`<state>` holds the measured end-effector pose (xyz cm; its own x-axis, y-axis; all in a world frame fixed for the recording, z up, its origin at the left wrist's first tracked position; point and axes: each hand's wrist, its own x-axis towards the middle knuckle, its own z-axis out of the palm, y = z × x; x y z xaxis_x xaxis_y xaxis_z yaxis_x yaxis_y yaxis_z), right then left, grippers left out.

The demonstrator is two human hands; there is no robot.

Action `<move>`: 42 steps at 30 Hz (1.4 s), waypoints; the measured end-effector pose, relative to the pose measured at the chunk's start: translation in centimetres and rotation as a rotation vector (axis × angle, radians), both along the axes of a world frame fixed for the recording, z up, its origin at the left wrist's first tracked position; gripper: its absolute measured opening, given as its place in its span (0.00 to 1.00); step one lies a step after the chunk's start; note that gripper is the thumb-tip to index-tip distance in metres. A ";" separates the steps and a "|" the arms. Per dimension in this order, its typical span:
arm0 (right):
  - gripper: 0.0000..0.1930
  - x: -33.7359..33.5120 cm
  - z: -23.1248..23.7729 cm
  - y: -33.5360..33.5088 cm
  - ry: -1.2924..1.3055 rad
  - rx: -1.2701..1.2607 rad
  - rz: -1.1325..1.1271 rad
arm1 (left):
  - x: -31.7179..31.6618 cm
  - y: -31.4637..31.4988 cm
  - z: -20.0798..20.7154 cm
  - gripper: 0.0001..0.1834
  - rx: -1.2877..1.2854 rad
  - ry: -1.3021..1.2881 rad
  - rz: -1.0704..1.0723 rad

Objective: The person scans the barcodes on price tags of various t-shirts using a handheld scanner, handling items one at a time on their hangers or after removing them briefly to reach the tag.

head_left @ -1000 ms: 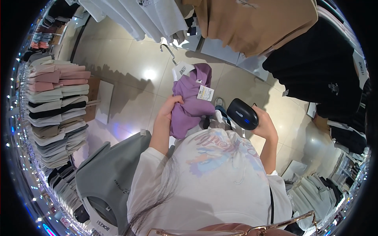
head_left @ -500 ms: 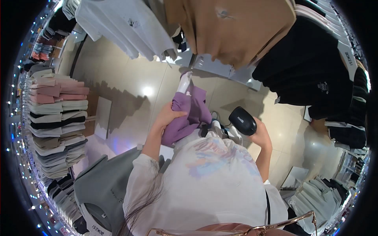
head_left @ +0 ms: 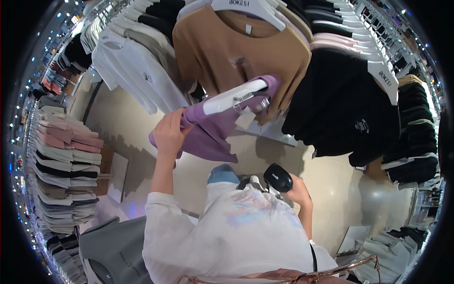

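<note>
The left hand point(head_left: 168, 135) is closed on a purple top point(head_left: 213, 132), pinching the cloth near its lower edge. The top hangs on a white hanger point(head_left: 235, 97), up at about 12 o'clock from the person's chest, just in front of a tan shirt point(head_left: 236, 52) on the rack. The right hand point(head_left: 295, 191) is wrapped tight around a black scanner point(head_left: 277, 177), down at about 3 o'clock from the chest.

The top looks soft and light. It would bend and fold when pulled, so it may slide off the hanger. I think the best places to hold it are the stiff hanger, or a good bunch of cloth, as the left hand does now.

It is plain purple, creased and bunched where the hand grips it. A small paper tag hangs near the hanger's clip. A black shirt point(head_left: 345, 109) hangs at 2 o'clock, and folded clothes point(head_left: 66, 175) are stacked at 9 o'clock.
</note>
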<state>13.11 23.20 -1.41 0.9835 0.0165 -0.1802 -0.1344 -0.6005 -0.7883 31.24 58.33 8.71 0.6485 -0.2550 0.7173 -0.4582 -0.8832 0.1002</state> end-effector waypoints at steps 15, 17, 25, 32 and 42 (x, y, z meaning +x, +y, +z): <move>0.18 12.2 0.4 5.7 0.025 0.046 -0.189 | 23.0 -2.3 9.4 0.21 -0.069 0.023 -0.197; 0.18 13.3 1.5 6.4 0.062 0.067 -0.266 | 24.7 -3.4 9.4 0.22 -0.087 0.075 -0.257; 0.17 15.6 1.1 8.0 0.081 -0.014 -0.410 | 28.6 -3.8 8.0 0.24 -0.131 0.101 -0.380; 0.15 14.3 -0.3 8.5 0.027 0.003 -0.484 | 27.2 -3.7 6.7 0.26 -0.331 0.053 -0.203; 0.16 0.5 -1.2 8.6 0.031 0.058 -0.847 | 14.5 -14.0 -0.9 0.18 -0.675 0.201 -0.468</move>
